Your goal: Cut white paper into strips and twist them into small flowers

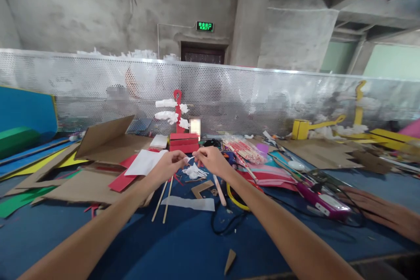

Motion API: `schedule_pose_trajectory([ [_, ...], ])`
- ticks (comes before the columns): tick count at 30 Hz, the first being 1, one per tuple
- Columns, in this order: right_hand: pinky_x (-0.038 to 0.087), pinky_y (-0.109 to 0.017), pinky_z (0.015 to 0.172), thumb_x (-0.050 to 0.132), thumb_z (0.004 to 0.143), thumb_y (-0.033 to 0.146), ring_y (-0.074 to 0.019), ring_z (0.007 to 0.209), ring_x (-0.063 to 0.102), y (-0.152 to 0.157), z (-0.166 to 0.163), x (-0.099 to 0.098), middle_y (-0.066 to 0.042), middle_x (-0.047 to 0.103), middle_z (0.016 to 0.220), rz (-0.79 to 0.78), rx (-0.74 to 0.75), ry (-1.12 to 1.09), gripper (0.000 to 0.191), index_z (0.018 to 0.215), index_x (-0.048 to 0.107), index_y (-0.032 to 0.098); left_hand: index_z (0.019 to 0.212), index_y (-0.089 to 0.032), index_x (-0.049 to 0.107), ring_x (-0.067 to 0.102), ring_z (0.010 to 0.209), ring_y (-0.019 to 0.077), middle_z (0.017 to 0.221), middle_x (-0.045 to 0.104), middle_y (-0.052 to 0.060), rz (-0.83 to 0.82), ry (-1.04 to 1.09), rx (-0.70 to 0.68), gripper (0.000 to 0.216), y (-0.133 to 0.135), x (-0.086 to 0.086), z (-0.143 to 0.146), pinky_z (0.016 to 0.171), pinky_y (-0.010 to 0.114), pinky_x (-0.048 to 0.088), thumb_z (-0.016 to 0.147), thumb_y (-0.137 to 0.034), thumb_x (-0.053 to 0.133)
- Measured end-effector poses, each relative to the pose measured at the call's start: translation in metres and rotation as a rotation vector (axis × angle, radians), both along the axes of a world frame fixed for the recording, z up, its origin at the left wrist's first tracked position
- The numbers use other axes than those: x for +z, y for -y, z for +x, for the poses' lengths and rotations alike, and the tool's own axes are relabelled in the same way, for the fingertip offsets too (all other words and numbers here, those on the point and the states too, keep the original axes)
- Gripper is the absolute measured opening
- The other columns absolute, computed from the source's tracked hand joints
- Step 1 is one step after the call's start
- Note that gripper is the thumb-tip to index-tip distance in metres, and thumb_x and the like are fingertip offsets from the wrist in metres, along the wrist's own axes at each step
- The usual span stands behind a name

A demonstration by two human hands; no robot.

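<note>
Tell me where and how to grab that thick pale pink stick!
Probably pinch the thick pale stick across its narrow width at the near end, coming from your side: it's straight, points toward you, and its far end appears close to the right hand.

Tabletop [147,249], blue. Small white piece [188,159], pinched between left-hand grip [177,160] and right-hand grip [207,157]. White tufts [195,172], below. Wooden sticks [157,207], two. White strip [197,204], one. Red box [183,144], one. Purple device [323,203], near another person's hand [370,205].

Left grip [173,161] pinched, right grip [209,159] likewise
</note>
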State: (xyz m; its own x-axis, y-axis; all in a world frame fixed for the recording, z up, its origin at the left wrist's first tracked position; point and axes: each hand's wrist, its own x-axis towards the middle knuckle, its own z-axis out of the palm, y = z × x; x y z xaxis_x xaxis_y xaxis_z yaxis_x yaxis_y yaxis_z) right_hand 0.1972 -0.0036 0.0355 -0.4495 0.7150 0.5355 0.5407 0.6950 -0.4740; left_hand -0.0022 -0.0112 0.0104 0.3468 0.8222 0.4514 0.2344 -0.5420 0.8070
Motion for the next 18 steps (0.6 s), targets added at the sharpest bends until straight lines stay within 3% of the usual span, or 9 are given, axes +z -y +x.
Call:
schedule_pose_trajectory([
  [6,0.041,-0.022,0.058,0.038,0.093,0.045,-0.0114,0.046,0.056,-0.002,0.001,-0.002,-0.002,0.058,0.046,-0.054,-0.004,0.037,0.054,0.056,0.062,0.015,0.085,-0.014,0.061,0.056,0.066,0.0135,0.074,0.064,0.003,0.008,-0.03,-0.018,0.029,-0.001,-0.002,-0.001,0.064,0.026,0.043,0.083,-0.042,0.055],
  [11,0.045,-0.023,0.066,0.059,0.083,0.037,-0.0147,0.072,0.064,0.004,-0.003,0.001,-0.004,0.071,0.085,-0.044,0.132,-0.066,0.024,0.093,0.068,0.017,0.082,-0.014,0.061,0.056,0.066,0.0137,0.073,0.063,0.004,-0.02,-0.023,-0.003,0.03,-0.003,-0.004,-0.003,0.063,0.025,0.042,0.082,-0.043,0.056],
  [18,0.046,-0.026,0.071,0.06,0.08,0.027,-0.0166,0.078,0.064,0.009,-0.005,0.005,-0.005,0.07,0.083,-0.02,0.153,-0.084,0.012,0.082,0.067,0.018,0.081,-0.014,0.06,0.054,0.065,0.0128,0.072,0.061,0.002,-0.039,-0.024,-0.025,0.031,0.002,-0.001,-0.001,0.062,0.024,0.04,0.082,-0.045,0.057],
])
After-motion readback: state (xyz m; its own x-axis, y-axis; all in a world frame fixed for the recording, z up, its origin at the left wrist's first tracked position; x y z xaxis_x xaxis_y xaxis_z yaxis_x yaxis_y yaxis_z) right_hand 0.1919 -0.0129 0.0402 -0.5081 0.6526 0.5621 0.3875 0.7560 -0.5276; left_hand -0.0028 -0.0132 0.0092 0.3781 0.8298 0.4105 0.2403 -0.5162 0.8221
